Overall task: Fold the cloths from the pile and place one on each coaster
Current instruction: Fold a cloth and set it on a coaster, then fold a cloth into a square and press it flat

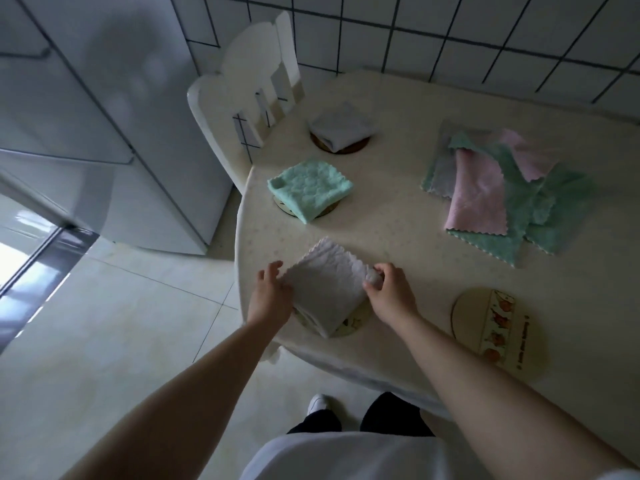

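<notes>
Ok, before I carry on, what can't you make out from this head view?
- Coaster under white cloth: mostly covered by cloth and left hand; only a sliver shows.
- Coasters under green cloth and grey cloth: only edges show.
- Pile: overlapping cloths hide the count.
- Bare coaster: print too small to read.
- Right hand: fingertips buried in the cloth corner.

a pale speckled table carried four round coasters: three topped with folded cloths, one bare coaster, and a loose pile of cloths.
</notes>
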